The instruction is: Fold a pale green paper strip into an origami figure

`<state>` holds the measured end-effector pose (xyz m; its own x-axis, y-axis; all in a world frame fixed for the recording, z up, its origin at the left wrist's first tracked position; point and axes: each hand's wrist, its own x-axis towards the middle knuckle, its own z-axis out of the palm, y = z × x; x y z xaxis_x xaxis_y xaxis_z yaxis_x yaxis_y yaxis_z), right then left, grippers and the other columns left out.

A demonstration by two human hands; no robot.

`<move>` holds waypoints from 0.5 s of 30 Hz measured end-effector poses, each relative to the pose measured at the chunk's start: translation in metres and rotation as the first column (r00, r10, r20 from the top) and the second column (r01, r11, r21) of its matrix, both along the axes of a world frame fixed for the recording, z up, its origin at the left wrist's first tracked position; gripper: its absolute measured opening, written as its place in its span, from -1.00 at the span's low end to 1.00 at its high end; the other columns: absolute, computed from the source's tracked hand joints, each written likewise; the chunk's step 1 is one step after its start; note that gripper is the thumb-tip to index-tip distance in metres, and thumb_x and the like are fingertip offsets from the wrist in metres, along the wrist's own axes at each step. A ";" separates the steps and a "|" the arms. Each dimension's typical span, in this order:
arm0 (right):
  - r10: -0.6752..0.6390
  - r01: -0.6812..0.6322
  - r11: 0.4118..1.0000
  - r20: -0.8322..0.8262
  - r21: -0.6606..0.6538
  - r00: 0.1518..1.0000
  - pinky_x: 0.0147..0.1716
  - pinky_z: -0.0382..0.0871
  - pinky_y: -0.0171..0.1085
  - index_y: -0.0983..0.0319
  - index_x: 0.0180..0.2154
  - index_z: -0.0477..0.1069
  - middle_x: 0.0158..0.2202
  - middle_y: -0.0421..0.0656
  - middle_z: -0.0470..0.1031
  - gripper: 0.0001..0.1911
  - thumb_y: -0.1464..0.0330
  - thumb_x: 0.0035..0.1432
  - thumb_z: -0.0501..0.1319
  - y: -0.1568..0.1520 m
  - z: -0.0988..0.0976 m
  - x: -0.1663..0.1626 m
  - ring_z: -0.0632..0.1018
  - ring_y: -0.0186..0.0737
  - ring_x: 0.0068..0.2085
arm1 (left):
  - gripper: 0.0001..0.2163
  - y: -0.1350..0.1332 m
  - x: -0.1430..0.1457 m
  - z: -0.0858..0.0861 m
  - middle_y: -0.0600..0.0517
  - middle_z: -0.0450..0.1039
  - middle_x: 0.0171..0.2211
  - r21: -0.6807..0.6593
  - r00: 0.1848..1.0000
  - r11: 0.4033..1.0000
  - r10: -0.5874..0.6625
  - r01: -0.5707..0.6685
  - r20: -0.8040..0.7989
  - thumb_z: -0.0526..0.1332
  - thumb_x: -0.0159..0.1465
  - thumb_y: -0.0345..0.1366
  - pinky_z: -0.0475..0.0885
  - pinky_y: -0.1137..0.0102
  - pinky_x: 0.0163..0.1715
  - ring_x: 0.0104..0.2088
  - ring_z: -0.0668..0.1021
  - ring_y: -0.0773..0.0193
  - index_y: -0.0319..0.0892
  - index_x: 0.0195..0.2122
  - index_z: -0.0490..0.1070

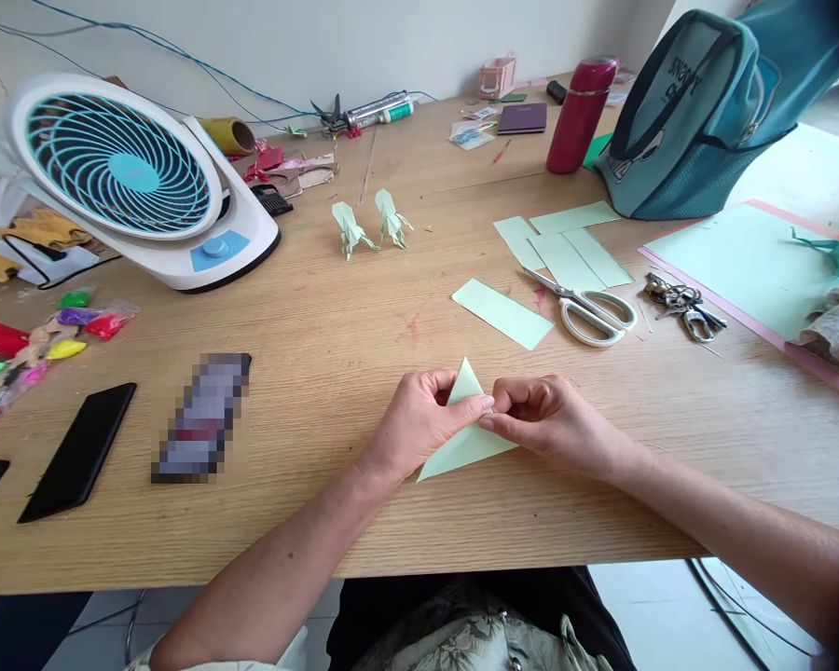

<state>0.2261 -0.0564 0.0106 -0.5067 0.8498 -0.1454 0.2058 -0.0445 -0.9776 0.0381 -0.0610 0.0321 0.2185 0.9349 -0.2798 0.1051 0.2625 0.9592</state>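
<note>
A pale green sheet of paper, folded to a point at its top, is held just above the table near its front edge. My left hand grips it from the left, thumb lying across the front and fingers behind. From the right, my right hand pinches the paper's edge between thumb and curled fingers, close to the left thumb. Beyond my hands lies a pale green paper strip. White-handled scissors rest beside it, partly over more pale green strips.
Two folded paper figures stand farther back. A fan is at left, with a phone and a black slab nearer. Keys, a red flask and a teal backpack occupy the right side.
</note>
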 end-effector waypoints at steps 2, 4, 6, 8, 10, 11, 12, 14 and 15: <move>0.018 -0.019 1.000 -0.012 -0.010 1.000 -0.55 0.01 -0.32 0.23 -0.49 0.33 -0.56 -0.33 0.24 -0.67 0.19 0.14 0.36 0.001 -0.001 0.000 0.20 -0.43 -0.53 | -0.70 0.001 0.000 -0.001 0.15 0.29 -0.58 -0.030 0.997 0.999 0.031 -0.029 0.072 0.44 0.05 -0.20 0.21 0.50 -0.54 -0.54 0.29 0.45 -0.23 -0.56 0.35; 0.042 -0.043 0.999 -0.019 -0.021 0.999 -0.56 0.00 -0.32 0.23 -0.49 0.32 -0.57 -0.34 0.23 -0.66 0.20 0.13 0.37 0.001 -0.001 0.001 0.20 -0.44 -0.53 | -0.68 0.003 -0.001 -0.001 0.17 0.25 -0.60 -0.036 0.990 0.997 0.067 -0.063 0.121 0.45 0.03 -0.21 0.18 0.50 -0.53 -0.55 0.26 0.47 -0.23 -0.60 0.32; 0.060 -0.061 0.998 -0.017 -0.033 0.998 -0.57 -0.01 -0.33 0.23 -0.50 0.32 -0.58 -0.34 0.22 -0.66 0.21 0.13 0.37 0.001 -0.001 0.000 0.19 -0.44 -0.54 | -0.69 0.006 -0.003 -0.001 0.16 0.27 -0.59 -0.033 0.984 0.995 0.098 -0.094 0.152 0.46 0.03 -0.21 0.20 0.50 -0.50 -0.53 0.27 0.47 -0.23 -0.59 0.35; 0.080 -0.080 0.996 -0.014 -0.043 0.997 -0.57 -0.01 -0.33 0.23 -0.50 0.32 -0.58 -0.34 0.22 -0.66 0.20 0.14 0.37 0.000 0.000 0.000 0.19 -0.44 -0.55 | -0.73 0.011 -0.006 -0.001 0.14 0.33 -0.56 -0.033 0.973 0.990 0.143 -0.140 0.183 0.46 0.04 -0.20 0.23 0.50 -0.47 -0.51 0.31 0.46 -0.24 -0.56 0.42; 0.113 -0.114 0.992 -0.012 -0.049 0.994 -0.56 0.02 -0.33 0.24 -0.49 0.34 -0.56 -0.33 0.25 -0.66 0.19 0.14 0.37 -0.002 0.002 -0.001 0.21 -0.44 -0.53 | -0.76 0.017 -0.010 -0.002 0.14 0.32 -0.56 -0.030 0.946 0.974 0.224 -0.223 0.235 0.47 0.02 -0.21 0.24 0.52 -0.44 -0.50 0.31 0.47 -0.23 -0.54 0.46; 0.128 -0.128 0.990 -0.017 -0.056 0.992 -0.55 0.03 -0.33 0.24 -0.49 0.34 -0.55 -0.31 0.27 -0.66 0.18 0.14 0.37 -0.002 0.003 -0.001 0.22 -0.43 -0.52 | -0.76 0.020 -0.013 -0.003 0.16 0.31 -0.56 -0.029 0.923 0.961 0.273 -0.275 0.272 0.48 -0.01 -0.22 0.25 0.53 -0.43 -0.50 0.30 0.48 -0.22 -0.54 0.47; 0.130 -0.132 0.989 -0.029 -0.068 0.991 -0.55 0.04 -0.33 0.24 -0.49 0.34 -0.54 -0.31 0.27 -0.65 0.17 0.13 0.37 -0.002 0.003 -0.001 0.23 -0.42 -0.51 | -0.77 0.023 -0.016 -0.004 0.17 0.30 -0.56 -0.028 0.896 0.946 0.316 -0.324 0.311 0.49 -0.02 -0.22 0.26 0.54 -0.42 -0.51 0.29 0.49 -0.21 -0.52 0.48; 0.071 -0.079 0.991 -0.077 -0.106 0.995 -0.54 0.04 -0.32 0.24 -0.48 0.33 -0.54 -0.31 0.26 -0.62 0.12 0.13 0.36 -0.001 0.002 -0.001 0.23 -0.41 -0.51 | -0.76 0.026 -0.022 -0.005 0.14 0.37 -0.47 -0.023 0.891 0.945 0.316 -0.327 0.327 0.49 -0.01 -0.19 0.28 0.56 -0.41 -0.48 0.31 0.49 -0.20 -0.44 0.53; 0.001 -0.015 0.991 -0.111 -0.130 0.994 -0.53 0.04 -0.32 0.23 -0.47 0.32 -0.54 -0.31 0.25 -0.61 0.10 0.13 0.36 0.000 0.001 0.000 0.23 -0.41 -0.50 | -0.75 0.026 -0.024 -0.004 0.12 0.40 -0.43 -0.036 0.910 0.960 0.274 -0.277 0.310 0.48 0.03 -0.14 0.29 0.55 -0.40 -0.46 0.34 0.48 -0.19 -0.40 0.55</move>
<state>0.2261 -0.0563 0.0113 -0.5324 0.8232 -0.1973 0.0981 -0.1715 -0.9803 0.0144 -0.0346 0.0278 0.0260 0.9725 -0.2315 -0.2716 0.2297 0.9346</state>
